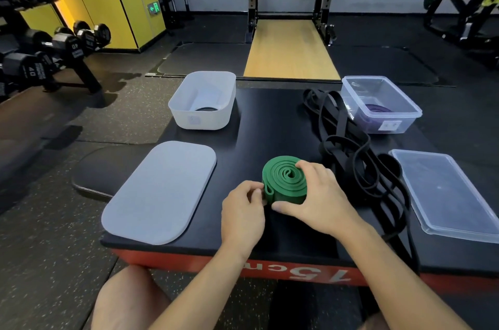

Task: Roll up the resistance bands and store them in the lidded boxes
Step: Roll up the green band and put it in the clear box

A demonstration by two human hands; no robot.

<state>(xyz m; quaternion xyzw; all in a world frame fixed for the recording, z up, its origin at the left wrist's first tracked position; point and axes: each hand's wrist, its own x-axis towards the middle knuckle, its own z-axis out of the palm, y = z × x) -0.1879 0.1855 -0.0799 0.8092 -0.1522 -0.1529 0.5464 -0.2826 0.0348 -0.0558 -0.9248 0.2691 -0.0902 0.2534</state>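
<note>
Now | white box (201,120): black roll (205,109) | clear box (359,81): purple band (377,109) | green roll (283,180): gripped

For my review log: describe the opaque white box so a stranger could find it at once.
On the black platform, look to its far left corner, beyond the grey lid. The white box there is opaque, unlike the clear box at far right holding a purple band.

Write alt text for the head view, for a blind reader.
A person's right grip cups a rolled green band on a black platform while the left grip pinches its loose end. Tangled black bands lie to its right. Farther back sit an open white box and clear box; the white lid and clear lid lie nearer.
</note>
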